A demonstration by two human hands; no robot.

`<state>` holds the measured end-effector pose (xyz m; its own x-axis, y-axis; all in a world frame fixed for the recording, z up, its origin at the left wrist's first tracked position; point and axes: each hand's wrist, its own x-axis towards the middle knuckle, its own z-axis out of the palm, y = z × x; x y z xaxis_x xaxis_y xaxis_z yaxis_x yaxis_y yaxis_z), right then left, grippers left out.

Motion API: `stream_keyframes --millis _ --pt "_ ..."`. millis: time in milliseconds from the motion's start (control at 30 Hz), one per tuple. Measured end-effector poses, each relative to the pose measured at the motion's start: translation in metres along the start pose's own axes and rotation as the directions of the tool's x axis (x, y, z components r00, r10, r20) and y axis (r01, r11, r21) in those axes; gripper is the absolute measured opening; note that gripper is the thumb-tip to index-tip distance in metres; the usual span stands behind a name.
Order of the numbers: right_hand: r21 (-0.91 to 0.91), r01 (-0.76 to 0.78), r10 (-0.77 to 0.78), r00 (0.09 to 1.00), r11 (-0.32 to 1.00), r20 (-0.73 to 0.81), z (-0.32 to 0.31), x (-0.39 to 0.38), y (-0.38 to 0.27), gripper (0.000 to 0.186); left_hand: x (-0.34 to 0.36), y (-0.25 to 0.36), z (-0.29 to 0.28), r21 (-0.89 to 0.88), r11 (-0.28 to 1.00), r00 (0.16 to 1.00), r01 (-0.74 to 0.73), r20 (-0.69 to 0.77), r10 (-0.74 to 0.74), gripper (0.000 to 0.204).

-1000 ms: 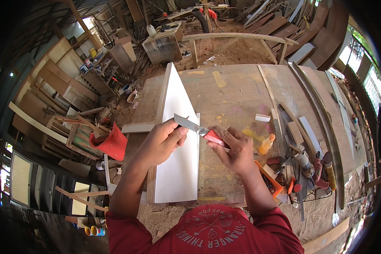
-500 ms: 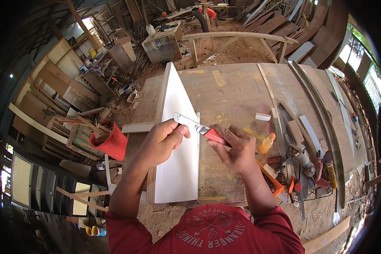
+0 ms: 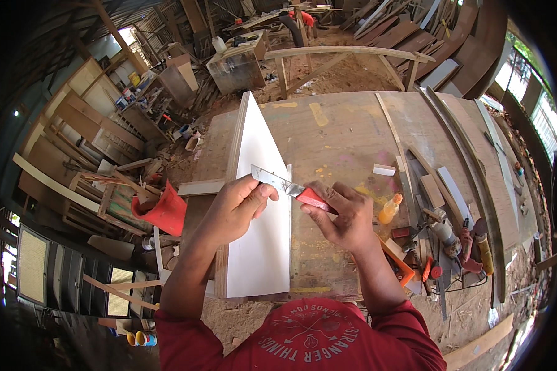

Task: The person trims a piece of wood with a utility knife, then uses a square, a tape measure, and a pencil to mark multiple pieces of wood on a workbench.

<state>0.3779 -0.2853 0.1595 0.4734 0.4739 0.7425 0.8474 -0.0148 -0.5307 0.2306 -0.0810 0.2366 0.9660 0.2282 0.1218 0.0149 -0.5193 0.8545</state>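
Note:
A utility knife with a red handle (image 3: 312,199) and a long steel blade (image 3: 270,177) is held level across a long white board (image 3: 257,253), which stands out pale on the plywood worktable (image 3: 322,142). My right hand (image 3: 343,219) is wrapped round the handle. My left hand (image 3: 238,207) has its fingertips closed at the far end of the blade, the thumb bent just below it. A small white block (image 3: 384,170) and a bottle of orange liquid (image 3: 390,209) are on the table to the right of my hands.
Power tools (image 3: 449,241) and an orange tool (image 3: 401,267) crowd the table's right, beside long wooden strips (image 3: 464,154). A red bucket (image 3: 162,211) is at the left. A wooden trestle (image 3: 346,53) stands beyond the table. A person in orange (image 3: 304,21) bends in the background.
Both hands and the knife have barely moved; the knife has shifted very slightly left, and its blade catches more light than a second ago.

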Motion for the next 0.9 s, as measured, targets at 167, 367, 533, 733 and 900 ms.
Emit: stream_keyframes --millis 167,367,533,733,900 --pt "0.020 -0.017 0.017 1.000 1.000 -0.001 -0.001 0.001 -0.001 0.040 -0.001 -0.002 -0.003 0.005 0.998 0.997 0.069 0.028 -0.069 0.041" --pt "0.104 -0.047 0.044 0.999 0.993 0.030 0.001 -0.002 0.002 0.038 -0.002 -0.005 -0.001 -0.095 0.995 0.998 0.031 0.066 -0.025 0.031" --pt "0.058 -0.025 0.024 1.000 0.998 0.016 0.004 -0.003 0.003 0.036 -0.004 -0.007 0.000 -0.069 0.998 0.997 -0.014 0.075 0.019 0.032" --pt "-0.019 0.017 -0.017 1.000 1.000 -0.024 0.007 0.001 -0.002 0.036 -0.002 -0.009 -0.002 -0.044 0.999 0.999 -0.010 0.049 0.012 0.031" --pt "-0.030 0.011 -0.012 0.999 0.999 -0.032 0.005 0.002 -0.003 0.037 0.000 -0.003 0.004 -0.056 0.998 1.000 0.014 -0.008 -0.015 0.038"
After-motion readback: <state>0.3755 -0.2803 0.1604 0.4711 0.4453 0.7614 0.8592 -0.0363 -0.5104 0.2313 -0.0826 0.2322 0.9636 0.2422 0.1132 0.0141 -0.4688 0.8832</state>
